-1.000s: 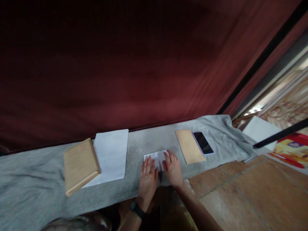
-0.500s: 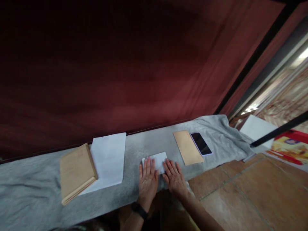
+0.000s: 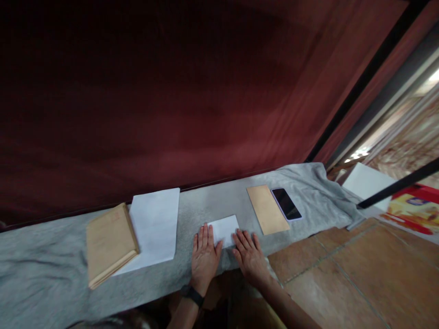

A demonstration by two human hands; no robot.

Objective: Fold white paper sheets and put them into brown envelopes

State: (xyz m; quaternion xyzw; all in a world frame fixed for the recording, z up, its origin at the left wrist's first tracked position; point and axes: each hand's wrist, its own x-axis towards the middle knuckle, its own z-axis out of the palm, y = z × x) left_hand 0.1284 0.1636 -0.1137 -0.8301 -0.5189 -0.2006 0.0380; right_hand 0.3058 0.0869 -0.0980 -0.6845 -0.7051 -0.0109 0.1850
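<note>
A small folded sheet of white paper [image 3: 224, 229] lies flat on the grey cloth [image 3: 206, 203]. My left hand [image 3: 205, 256] rests palm down over its left edge, fingers stretched out and thumb toward the middle. Flat at the lower right corner of the folded paper lies my right hand [image 3: 249, 257], its fingers spread. Beyond my right hand is a single brown envelope [image 3: 268, 210], with a dark-screened phone [image 3: 286, 204] in a lilac case beside it. The palms hide the paper's near corners.
At left, a stack of brown envelopes [image 3: 109, 242] overlaps larger white sheets [image 3: 156, 224]. Dark red fabric [image 3: 192, 114] rises behind the cloth. Tiled floor [image 3: 360, 269] lies at lower right, near a white box [image 3: 366, 185], a red and yellow package [image 3: 416, 208] and a black pole [image 3: 401, 185].
Both hands have slid outward and back over the folded paper, the left toward its left edge and the right toward its near right corner. More of the paper's top shows.
</note>
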